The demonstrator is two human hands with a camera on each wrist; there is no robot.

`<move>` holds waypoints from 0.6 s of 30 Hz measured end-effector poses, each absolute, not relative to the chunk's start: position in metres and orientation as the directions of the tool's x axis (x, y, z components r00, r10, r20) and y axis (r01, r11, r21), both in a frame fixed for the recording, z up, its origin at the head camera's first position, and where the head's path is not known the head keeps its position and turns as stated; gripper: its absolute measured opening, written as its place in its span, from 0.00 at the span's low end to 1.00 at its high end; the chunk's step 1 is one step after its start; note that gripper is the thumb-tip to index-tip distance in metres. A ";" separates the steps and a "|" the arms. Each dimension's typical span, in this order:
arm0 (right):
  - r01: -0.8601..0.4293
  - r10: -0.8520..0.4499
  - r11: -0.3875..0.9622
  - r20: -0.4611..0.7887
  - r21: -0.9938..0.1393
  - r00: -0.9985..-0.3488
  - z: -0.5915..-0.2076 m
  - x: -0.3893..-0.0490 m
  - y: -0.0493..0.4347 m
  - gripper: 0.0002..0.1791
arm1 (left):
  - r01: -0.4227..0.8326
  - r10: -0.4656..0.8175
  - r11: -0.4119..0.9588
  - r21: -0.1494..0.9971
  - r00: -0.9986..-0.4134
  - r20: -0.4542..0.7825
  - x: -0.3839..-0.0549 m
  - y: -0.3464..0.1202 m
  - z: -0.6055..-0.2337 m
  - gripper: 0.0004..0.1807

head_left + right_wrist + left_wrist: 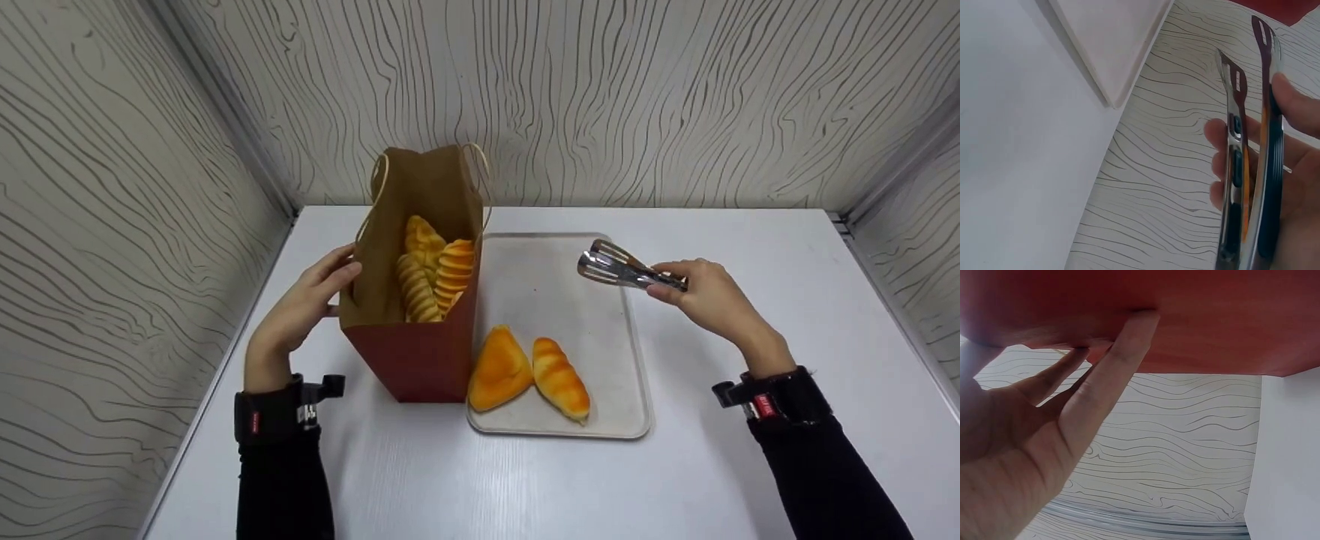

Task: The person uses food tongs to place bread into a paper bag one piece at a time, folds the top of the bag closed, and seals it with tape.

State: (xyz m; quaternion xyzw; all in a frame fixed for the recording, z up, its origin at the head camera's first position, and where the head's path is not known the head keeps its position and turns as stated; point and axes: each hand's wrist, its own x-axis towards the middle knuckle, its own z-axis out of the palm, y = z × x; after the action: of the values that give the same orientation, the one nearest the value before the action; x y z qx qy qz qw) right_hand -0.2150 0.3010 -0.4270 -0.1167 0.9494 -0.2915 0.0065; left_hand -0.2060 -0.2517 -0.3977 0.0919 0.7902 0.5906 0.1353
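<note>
A tall red paper bag (420,364), brown inside with pale cord handles, stands upright over the tray's left side. Several bread rolls (424,270) with ridged tops lie inside it. At the bag's left rim is my left hand (300,304), its thumb over the edge and other fingers (1134,340) against the red outside. My right hand (712,296) holds metal tongs (622,268) above the tray's right edge; their slotted tips are apart with nothing between them. On the tray, a triangular bun (500,371) lies beside a long ridged roll (561,379).
The pale rectangular tray (555,277) lies on a white table (405,472). Wood-grain patterned panels (585,105) rise behind and at both sides of the table. Black wrist straps (791,397) sit on both arms.
</note>
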 end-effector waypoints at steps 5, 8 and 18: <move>-0.192 -0.307 0.793 -0.108 -0.578 -0.945 -0.432 -0.216 0.309 0.25 | -0.029 0.304 0.283 0.959 -0.945 -0.118 -0.206 -0.251 -0.397 0.40; -0.188 -0.365 0.790 -0.202 -0.583 -0.909 -0.436 -0.216 0.312 0.23 | -0.032 0.302 0.283 0.959 -0.946 -0.120 -0.206 -0.252 -0.397 0.40; -0.223 -0.506 0.785 -0.389 -0.578 -0.769 -0.439 -0.214 0.320 0.19 | -0.026 0.304 0.270 0.963 -0.946 -0.110 -0.206 -0.252 -0.397 0.39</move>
State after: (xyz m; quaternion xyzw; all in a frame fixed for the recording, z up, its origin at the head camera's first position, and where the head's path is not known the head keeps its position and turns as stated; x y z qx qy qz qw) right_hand -0.2138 0.3199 -0.4393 -0.2017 0.9043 -0.2589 0.2731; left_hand -0.2056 -0.2517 -0.3972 0.0887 0.7849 0.5976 0.1378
